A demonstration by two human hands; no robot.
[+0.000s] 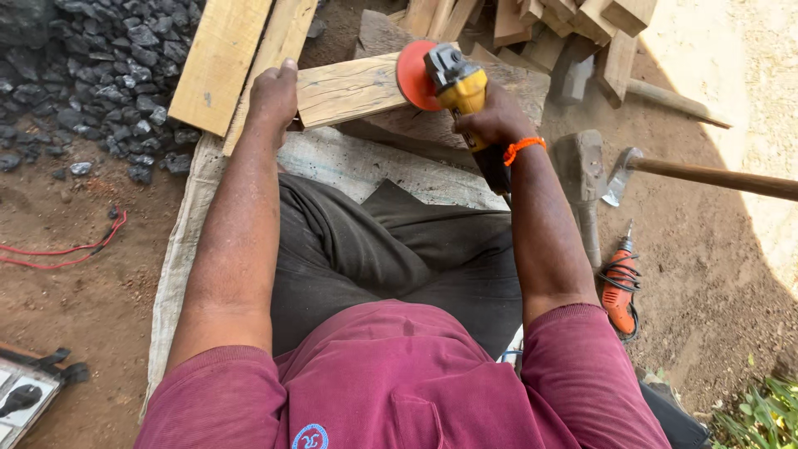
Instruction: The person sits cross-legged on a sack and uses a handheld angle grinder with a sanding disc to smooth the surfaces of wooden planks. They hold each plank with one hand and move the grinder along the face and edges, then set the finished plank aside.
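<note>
My right hand grips a yellow angle grinder whose red sanding disc meets the right end of a short wooden plank. My left hand presses down on the plank's left end, holding it steady. The plank rests across a rough grey stone block in front of my crossed legs. An orange thread band circles my right wrist.
Long planks lean at the upper left over a heap of dark gravel. Wood offcuts pile at the top right. A hammer, an adze with wooden handle and an orange drill lie right. Red wire runs left.
</note>
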